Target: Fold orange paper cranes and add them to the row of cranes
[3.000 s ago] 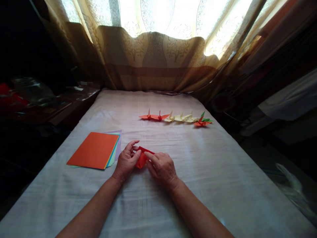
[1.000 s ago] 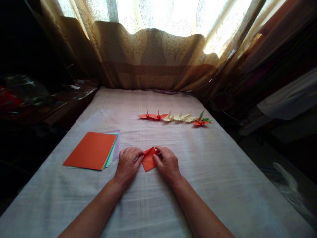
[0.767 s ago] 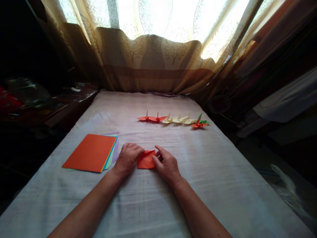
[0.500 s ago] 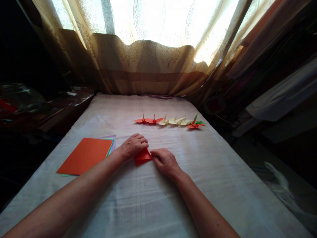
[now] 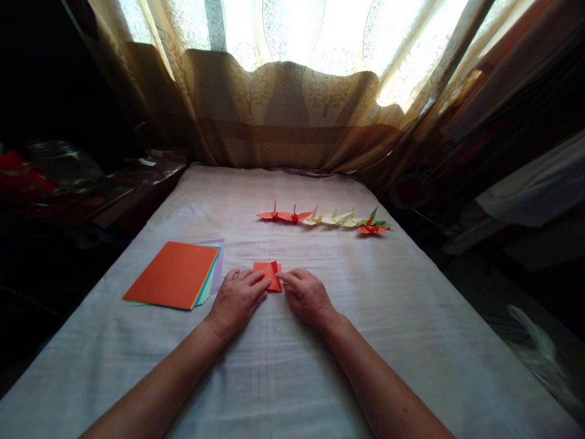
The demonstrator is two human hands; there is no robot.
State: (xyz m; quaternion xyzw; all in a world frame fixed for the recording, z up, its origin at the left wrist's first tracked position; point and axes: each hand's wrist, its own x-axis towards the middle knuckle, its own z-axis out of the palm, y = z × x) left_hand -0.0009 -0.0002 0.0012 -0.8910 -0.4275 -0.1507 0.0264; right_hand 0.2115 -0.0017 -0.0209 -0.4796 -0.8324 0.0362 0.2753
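Note:
A small folded orange-red paper lies flat on the pale cloth, in the middle of the view. My left hand rests palm down at its left, fingers stretched out with the tips on the paper's near left edge. My right hand lies at its right, fingers curled and tips pressed on the paper's near right corner. Neither hand has the paper lifted.
A stack of coloured sheets, orange on top, lies to the left. Several finished paper cranes, orange, cream and green, stand in a row farther back. Curtains hang behind. Dark clutter sits beyond the left edge.
The paper was held up and worked between both hands, then turned and laid flat. My left hand has gone from on top of it to its left edge, fingers flattened.

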